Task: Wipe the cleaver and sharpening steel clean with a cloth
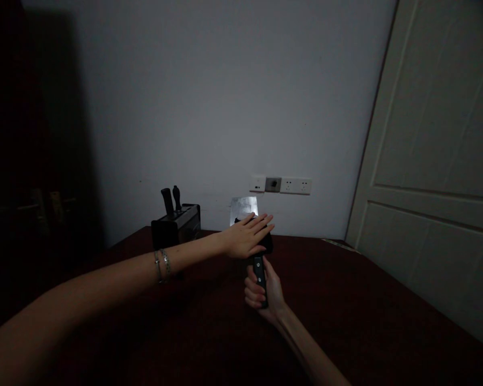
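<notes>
My right hand (269, 289) is wrapped round the black riveted handle of a cleaver (244, 206), whose broad shiny blade points up and away from me. Across the lower blade lies my left hand (247, 236), its fingers stretched out toward the right. Something black (269, 241) shows beneath the left palm and fingers; it may be a cloth, but the dim light leaves its kind unclear. My left hand covers the part of the blade nearest the handle.
To the left on the dark red table (326, 300) stands a knife block (177, 222) with black handles sticking up from it. Behind the table is a pale wall with a row of sockets (295, 186). A light panelled door (430, 161) rises on the right.
</notes>
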`<state>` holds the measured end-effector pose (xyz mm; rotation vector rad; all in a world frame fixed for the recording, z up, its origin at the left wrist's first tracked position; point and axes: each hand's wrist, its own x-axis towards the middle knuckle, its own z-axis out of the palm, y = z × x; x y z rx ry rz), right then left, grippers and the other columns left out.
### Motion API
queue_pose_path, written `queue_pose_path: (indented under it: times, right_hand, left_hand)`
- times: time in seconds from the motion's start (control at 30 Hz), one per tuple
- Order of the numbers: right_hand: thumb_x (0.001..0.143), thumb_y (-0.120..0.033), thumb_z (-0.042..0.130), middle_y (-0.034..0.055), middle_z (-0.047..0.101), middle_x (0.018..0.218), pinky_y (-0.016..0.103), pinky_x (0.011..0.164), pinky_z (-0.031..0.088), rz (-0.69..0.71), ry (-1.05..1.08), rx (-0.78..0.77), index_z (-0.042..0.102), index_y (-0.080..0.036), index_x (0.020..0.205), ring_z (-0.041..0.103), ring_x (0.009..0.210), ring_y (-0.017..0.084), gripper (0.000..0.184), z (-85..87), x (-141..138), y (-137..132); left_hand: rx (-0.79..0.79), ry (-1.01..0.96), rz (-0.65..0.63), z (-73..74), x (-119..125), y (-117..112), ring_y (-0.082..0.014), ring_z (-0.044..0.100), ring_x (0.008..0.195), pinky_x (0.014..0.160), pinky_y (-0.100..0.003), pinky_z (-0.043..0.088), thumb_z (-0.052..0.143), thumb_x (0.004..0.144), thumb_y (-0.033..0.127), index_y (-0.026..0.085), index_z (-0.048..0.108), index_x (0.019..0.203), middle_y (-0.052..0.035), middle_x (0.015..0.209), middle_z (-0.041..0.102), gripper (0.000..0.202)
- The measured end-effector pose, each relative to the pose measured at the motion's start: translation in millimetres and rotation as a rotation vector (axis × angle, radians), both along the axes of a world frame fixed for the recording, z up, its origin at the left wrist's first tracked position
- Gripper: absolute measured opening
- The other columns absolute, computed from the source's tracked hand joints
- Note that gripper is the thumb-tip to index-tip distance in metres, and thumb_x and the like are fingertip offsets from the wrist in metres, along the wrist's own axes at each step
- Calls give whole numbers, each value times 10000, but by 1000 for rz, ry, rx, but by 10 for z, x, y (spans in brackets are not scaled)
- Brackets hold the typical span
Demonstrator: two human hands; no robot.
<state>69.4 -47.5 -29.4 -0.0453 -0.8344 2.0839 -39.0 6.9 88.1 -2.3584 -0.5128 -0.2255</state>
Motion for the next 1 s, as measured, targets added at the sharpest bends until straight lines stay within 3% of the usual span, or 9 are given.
queue_pose_path:
  times: [0.23, 0.43, 0.73, 1.0]
  right_hand:
    - [800, -593, 376, -93, 279, 315, 131, 251, 183, 8, -8, 13, 449, -172, 498, 136, 250, 21, 523, 36, 1, -24]
    - [798, -602, 374, -96, 279, 314, 133, 251, 181, 0, -30, 26, 435, -175, 500, 132, 252, 21, 525, 56, 4, -35]
    - [781, -637, 372, -99, 278, 300, 135, 248, 157, -15, -88, -14, 419, -181, 495, 127, 246, 20, 541, 78, -32, -71]
    - [785, -652, 353, -98, 285, 304, 135, 253, 156, 21, -119, -10, 399, -183, 499, 131, 247, 22, 551, 95, -41, -89]
  left_hand:
    - [37, -45, 30, 143, 93, 160, -213, 24, 1358, 1088, -391, 69, 212, 900, 471, 105, 163, 1388, -127, 1477, 71, 612]
    - [42, -127, 92, 317, 45, 436, -195, 0, 1359, 1091, -382, 56, 156, 904, 467, 110, 150, 1392, -119, 1480, 54, 604]
    - [-51, -231, 197, 516, -86, 672, -230, 144, 1344, 1079, -385, 118, 156, 909, 447, 84, 161, 1385, -157, 1468, 110, 599]
    - [-61, -221, 112, 601, -349, 686, -197, 132, 1347, 1076, -339, 149, 168, 915, 426, 67, 161, 1378, -165, 1464, 131, 586]
